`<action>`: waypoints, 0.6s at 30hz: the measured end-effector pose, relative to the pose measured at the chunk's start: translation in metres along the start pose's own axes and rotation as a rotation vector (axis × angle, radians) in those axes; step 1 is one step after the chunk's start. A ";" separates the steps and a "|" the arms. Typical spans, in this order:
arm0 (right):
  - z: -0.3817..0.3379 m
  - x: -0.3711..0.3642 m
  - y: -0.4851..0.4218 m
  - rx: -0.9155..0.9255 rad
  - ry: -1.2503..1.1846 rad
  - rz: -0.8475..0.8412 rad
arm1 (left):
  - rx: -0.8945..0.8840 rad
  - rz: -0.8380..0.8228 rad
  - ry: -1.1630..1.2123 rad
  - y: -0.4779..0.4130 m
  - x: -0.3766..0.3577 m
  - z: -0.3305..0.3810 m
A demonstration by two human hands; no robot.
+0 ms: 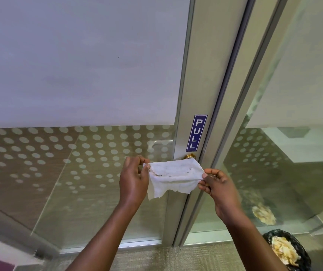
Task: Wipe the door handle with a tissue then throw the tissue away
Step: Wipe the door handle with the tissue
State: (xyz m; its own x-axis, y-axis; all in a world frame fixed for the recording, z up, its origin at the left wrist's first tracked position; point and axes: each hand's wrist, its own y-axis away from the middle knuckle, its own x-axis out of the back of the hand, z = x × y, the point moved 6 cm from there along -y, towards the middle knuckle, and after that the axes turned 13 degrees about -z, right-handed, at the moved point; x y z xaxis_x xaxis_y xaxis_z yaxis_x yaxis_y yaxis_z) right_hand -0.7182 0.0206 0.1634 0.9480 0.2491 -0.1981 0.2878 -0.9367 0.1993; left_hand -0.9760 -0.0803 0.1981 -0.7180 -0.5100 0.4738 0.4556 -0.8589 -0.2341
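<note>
the tissue (174, 176) hangs stretched between both hands in front of the door's metal frame (201, 85), and it covers most of the door handle (189, 156): we see only a brass-coloured round base poking out above the tissue's top edge, the rest of it hidden. the tissue is white, creased and ragged along its lower edge, with brownish smudges and specks across its middle (darkest toward the left side). our left hand (134, 182) pinches the tissue's upper left corner, fingers closed on it; our right hand (218, 187) pinches the right corner the same way, and its fingertips are slightly blurred. just above the handle a blue pull sign (196, 133) runs vertically on the frame. left of the frame, the glass panel (68, 157) carries a frosted dot pattern. at the lower right, a black waste bin (291, 249) is cut off by the picture's edge; crumpled, yellowish-stained paper lies in it, hard to make out further.
</note>
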 end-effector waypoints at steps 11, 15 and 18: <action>-0.038 -0.009 0.028 0.388 0.796 0.250 | -0.183 -0.006 -0.291 0.001 0.006 -0.005; -0.046 -0.067 0.052 0.777 1.146 -0.051 | -0.311 0.036 -0.337 -0.002 0.017 0.016; -0.020 -0.102 0.046 0.815 1.336 -0.269 | -0.488 0.039 -0.422 -0.013 0.021 0.053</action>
State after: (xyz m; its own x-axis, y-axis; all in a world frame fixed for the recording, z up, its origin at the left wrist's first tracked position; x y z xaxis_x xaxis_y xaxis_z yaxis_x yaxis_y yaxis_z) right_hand -0.7985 -0.0427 0.2122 0.4420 0.0387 0.8962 0.7292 -0.5974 -0.3338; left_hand -0.9687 -0.0770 0.2564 -0.3914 -0.5638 0.7273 0.1141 -0.8140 -0.5696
